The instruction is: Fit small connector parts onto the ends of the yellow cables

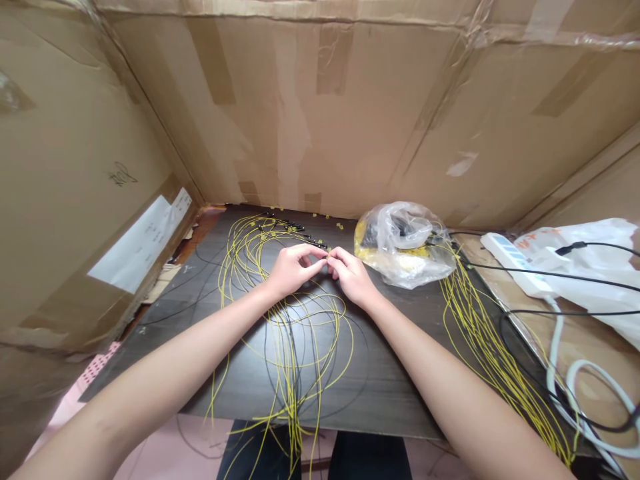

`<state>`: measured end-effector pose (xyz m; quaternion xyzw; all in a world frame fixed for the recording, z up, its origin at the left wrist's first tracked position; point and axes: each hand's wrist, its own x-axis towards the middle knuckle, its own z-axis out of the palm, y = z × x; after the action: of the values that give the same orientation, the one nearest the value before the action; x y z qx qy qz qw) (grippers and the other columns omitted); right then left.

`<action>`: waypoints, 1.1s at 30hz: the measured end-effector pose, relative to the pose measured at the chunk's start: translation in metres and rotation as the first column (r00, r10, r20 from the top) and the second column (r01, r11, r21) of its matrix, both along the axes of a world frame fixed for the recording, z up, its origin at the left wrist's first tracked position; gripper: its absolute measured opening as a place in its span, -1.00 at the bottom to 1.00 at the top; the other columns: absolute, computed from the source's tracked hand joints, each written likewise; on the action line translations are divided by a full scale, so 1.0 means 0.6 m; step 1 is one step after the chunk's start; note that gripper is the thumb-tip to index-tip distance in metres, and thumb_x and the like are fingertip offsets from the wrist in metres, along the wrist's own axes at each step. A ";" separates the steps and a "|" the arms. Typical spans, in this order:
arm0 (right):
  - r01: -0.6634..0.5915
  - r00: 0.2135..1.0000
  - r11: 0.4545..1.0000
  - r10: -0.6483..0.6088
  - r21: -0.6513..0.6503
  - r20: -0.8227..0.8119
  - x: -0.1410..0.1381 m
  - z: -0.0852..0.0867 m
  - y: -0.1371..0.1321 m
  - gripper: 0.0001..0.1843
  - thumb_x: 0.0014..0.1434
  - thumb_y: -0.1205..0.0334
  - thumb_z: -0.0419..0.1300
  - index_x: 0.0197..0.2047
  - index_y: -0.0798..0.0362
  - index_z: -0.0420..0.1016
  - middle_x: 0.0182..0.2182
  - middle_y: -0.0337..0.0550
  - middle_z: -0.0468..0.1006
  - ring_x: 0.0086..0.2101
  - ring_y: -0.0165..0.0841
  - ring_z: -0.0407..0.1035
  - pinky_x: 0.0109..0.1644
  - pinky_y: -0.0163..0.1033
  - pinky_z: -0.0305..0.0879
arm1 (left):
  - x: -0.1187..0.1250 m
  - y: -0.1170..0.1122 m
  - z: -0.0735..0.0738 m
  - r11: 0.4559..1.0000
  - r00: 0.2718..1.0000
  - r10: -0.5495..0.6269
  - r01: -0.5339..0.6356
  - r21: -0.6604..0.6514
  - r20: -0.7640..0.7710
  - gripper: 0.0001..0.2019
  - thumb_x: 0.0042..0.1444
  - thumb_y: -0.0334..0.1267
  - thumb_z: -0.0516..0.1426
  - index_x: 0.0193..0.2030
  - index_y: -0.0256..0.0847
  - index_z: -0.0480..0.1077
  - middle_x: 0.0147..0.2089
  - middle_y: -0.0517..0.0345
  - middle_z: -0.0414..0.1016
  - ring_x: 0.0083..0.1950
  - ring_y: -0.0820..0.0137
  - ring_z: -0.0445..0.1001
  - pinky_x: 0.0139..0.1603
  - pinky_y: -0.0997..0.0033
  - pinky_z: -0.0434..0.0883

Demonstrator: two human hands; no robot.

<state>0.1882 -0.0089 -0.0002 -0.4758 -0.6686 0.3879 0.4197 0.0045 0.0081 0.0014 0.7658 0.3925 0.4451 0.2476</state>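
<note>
My left hand (295, 268) and my right hand (350, 270) meet over the middle of the dark table, thumbs and forefingers pinched together. Between the fingertips is a small yellowish piece (328, 255), mostly covered, too small to tell its kind. Thin yellow wires (287, 347) loop beneath and around both hands and hang over the front edge. Just behind my left hand, black tips (295, 227) on the wires lie in a loose row. Several tiny yellow pieces (340, 225) are scattered along the table's back edge.
A clear plastic bag (405, 247) with yellow and black contents sits right of my hands. Another bundle of yellow wires (495, 353) runs down the table's right side. Beyond it are a white power strip (520, 267) and cables. Cardboard walls (300, 100) enclose the table's back and sides.
</note>
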 end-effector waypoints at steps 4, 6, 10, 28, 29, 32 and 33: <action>0.004 1.000 1.000 -0.004 0.012 0.006 0.000 0.000 -0.001 -0.74 0.28 0.01 0.06 -0.36 -0.03 0.34 -0.48 -0.29 0.40 -0.42 -0.34 0.28 -0.25 -0.22 0.21 | 0.003 -0.004 0.002 1.000 1.000 0.008 -0.008 0.013 -0.013 -0.84 0.20 -0.25 0.28 -0.11 -0.18 0.65 -0.22 0.13 0.71 -0.43 0.47 0.52 -0.32 0.47 0.48; 0.002 1.000 1.000 -0.002 0.024 0.012 0.000 0.000 -0.001 -0.76 0.28 0.03 0.07 -0.35 -0.03 0.34 -0.47 -0.29 0.41 -0.42 -0.34 0.28 -0.25 -0.22 0.21 | 0.004 -0.005 0.003 1.000 1.000 0.021 -0.020 0.010 -0.022 -0.85 0.21 -0.24 0.27 -0.12 -0.17 0.65 -0.23 0.13 0.71 -0.43 0.46 0.52 -0.32 0.46 0.49; -0.004 1.000 1.000 0.004 0.024 0.001 0.000 -0.001 0.000 -0.73 0.30 0.00 0.06 -0.33 -0.03 0.37 -0.46 -0.27 0.45 -0.44 -0.35 0.28 -0.26 -0.22 0.23 | 0.003 -0.005 0.004 1.000 0.999 0.028 -0.028 -0.009 -0.018 -0.85 0.23 -0.23 0.27 -0.14 -0.17 0.66 -0.25 0.14 0.71 -0.43 0.45 0.54 -0.31 0.45 0.51; 0.042 0.997 0.997 -0.037 0.060 -0.073 -0.003 -0.010 0.005 -0.65 0.23 -0.13 0.22 -0.18 0.00 0.44 -0.25 -0.08 0.59 -0.31 -0.26 0.44 -0.19 -0.14 0.41 | 0.001 -0.001 0.004 0.996 0.999 0.052 -0.052 -0.066 0.006 -0.84 0.21 -0.21 0.29 -0.15 -0.18 0.68 -0.25 0.11 0.73 -0.40 0.41 0.59 -0.28 0.43 0.55; 0.041 0.997 0.998 -0.037 0.055 -0.072 -0.003 -0.009 0.004 -0.64 0.23 -0.14 0.22 -0.18 0.00 0.44 -0.26 -0.08 0.59 -0.31 -0.26 0.44 -0.19 -0.14 0.41 | 0.001 -0.001 0.004 0.997 0.999 0.048 -0.048 -0.066 0.010 -0.84 0.21 -0.21 0.29 -0.14 -0.18 0.68 -0.25 0.11 0.73 -0.39 0.40 0.60 -0.28 0.43 0.55; 0.045 0.997 0.997 -0.042 0.059 -0.065 -0.003 -0.007 0.002 -0.65 0.24 -0.14 0.22 -0.20 -0.01 0.43 -0.29 -0.08 0.58 -0.33 -0.26 0.43 -0.21 -0.14 0.40 | 0.001 -0.001 0.004 0.998 0.999 0.040 -0.038 -0.052 0.029 -0.85 0.21 -0.23 0.29 -0.15 -0.18 0.68 -0.23 0.11 0.73 -0.35 0.40 0.61 -0.24 0.42 0.55; 0.049 0.997 0.997 -0.045 0.064 -0.062 -0.003 -0.007 0.002 -0.65 0.25 -0.13 0.21 -0.21 -0.01 0.42 -0.30 -0.09 0.57 -0.33 -0.26 0.43 -0.22 -0.14 0.40 | 0.002 -0.001 0.003 0.998 0.999 0.039 -0.037 -0.046 0.035 -0.85 0.21 -0.24 0.28 -0.15 -0.18 0.68 -0.22 0.11 0.73 -0.34 0.40 0.61 -0.23 0.42 0.55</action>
<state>0.1863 -0.0078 -0.0043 -0.4654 -0.6565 0.3699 0.4643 0.0055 0.0076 0.0035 0.7442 0.4125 0.4544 0.2636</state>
